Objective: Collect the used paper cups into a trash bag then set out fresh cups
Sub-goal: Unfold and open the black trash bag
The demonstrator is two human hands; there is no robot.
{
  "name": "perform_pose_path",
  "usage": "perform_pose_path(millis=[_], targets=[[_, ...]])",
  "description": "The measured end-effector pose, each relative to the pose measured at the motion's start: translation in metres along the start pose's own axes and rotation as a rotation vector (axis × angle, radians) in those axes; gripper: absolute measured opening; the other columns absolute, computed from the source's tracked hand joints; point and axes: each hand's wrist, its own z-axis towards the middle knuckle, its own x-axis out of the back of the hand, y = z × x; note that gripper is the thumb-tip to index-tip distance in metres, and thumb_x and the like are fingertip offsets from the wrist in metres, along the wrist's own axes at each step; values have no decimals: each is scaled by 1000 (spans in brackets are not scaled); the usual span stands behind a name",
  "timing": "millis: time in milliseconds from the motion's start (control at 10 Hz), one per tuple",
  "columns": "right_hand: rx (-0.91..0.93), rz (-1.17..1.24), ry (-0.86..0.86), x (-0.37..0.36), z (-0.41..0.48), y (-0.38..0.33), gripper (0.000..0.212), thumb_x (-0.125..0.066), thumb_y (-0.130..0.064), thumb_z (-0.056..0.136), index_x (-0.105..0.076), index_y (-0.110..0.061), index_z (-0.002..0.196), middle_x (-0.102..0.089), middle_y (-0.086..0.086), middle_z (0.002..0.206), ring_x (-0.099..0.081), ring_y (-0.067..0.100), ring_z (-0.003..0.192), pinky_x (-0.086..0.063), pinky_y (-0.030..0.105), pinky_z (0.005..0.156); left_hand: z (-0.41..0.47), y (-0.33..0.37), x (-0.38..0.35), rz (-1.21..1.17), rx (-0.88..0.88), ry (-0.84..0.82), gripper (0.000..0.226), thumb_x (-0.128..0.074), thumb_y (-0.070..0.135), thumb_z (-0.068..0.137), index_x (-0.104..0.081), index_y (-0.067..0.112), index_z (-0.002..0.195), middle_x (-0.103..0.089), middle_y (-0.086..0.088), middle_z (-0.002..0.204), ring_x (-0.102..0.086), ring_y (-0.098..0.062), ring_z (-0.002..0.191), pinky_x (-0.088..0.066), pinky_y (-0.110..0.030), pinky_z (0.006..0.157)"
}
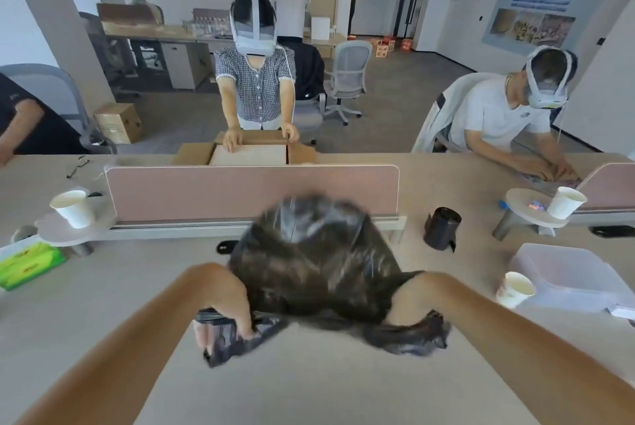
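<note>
A black trash bag (pixel 319 259) billows blurred above the middle of the desk, held by its rim on both sides. My left hand (pixel 223 318) grips the bag's left edge and my right hand (pixel 412 307) grips its right edge, partly hidden by the plastic. One white paper cup (pixel 72 208) stands on a small round shelf at the left. A second paper cup (pixel 566 202) stands on a round shelf at the right. A third paper cup (pixel 515 289) sits on the desk beside a clear plastic box (pixel 570 273).
A roll of black trash bags (pixel 441 227) stands right of the pink divider (pixel 251 191). A green tissue pack (pixel 29 264) lies at the left edge. Two people wearing headsets work across the desk, one at a cardboard box (pixel 247 153).
</note>
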Motion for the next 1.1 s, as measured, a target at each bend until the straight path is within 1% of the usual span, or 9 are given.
perform_pose_path(millis=[200,300,400,500,600,700,800,1000,1100], targets=[[131,2,-12,31,-17,-15,23,-37,-33,104,-49,-18,91,-47,4,86,-41,19,80,-30,25,70,-6,-7,19,62,-216,334,31,-67,52,71,-66,25,86,-64,9,80,-60,-14,78,-44,-27,69],[237,-53,2,50,-29,-17,40,-37,-42,104,-53,-21,74,-50,-5,75,-44,10,67,-33,22,62,-21,-6,21,-55,-371,345,51,-68,63,73,-66,37,117,-64,15,112,-59,-12,106,-46,-29,97],[194,43,19,63,-28,-9,61,-37,-74,89,-64,-22,102,-59,-9,102,-58,12,96,-41,27,83,-39,-5,28,-239,-489,188,56,-73,49,80,-58,35,132,-61,16,126,-58,-10,116,-41,-25,102],[140,171,-5,68,-31,-6,96,-38,-93,67,-63,-20,124,-58,-8,129,-54,19,120,-38,36,105,-50,-8,33,-142,-501,130,35,-77,20,76,-72,28,110,-74,11,100,-67,-9,92,-50,-22,83],[159,295,-127,71,-36,-7,92,-46,-97,55,-74,-19,94,-67,-1,107,-59,20,102,-45,36,97,-45,-1,34,165,-365,351,7,-63,7,76,-65,12,72,-57,1,65,-50,-15,62,-39,-23,53],[280,191,-246,66,-47,-20,43,-67,-65,75,-67,-23,65,-61,-11,73,-55,5,68,-39,24,63,-47,11,34,204,-366,517,25,-50,0,78,-57,12,57,-50,2,57,-46,-19,60,-37,-27,55],[494,-75,-83,58,-49,-38,39,-66,-39,90,-62,-16,59,-48,-12,54,-42,6,51,-32,29,57,-56,19,38,221,-417,537,35,-40,-8,77,-50,14,52,-41,-4,58,-36,-18,58,-32,-30,56],[670,-213,318,53,-60,-45,42,-50,-37,93,-46,-11,61,-63,15,90,-60,33,77,-51,50,73,-65,22,25,529,-307,236,33,-56,37,90,-69,10,104,-62,-2,96,-53,-17,84,-44,-26,73],[587,-174,317,53,-69,-33,49,-45,-40,90,-42,-9,52,-71,3,104,-67,30,83,-53,47,77,-72,3,21,97,-360,121,69,-48,83,73,-70,35,117,-57,21,123,-52,-17,124,-37,-42,108]])
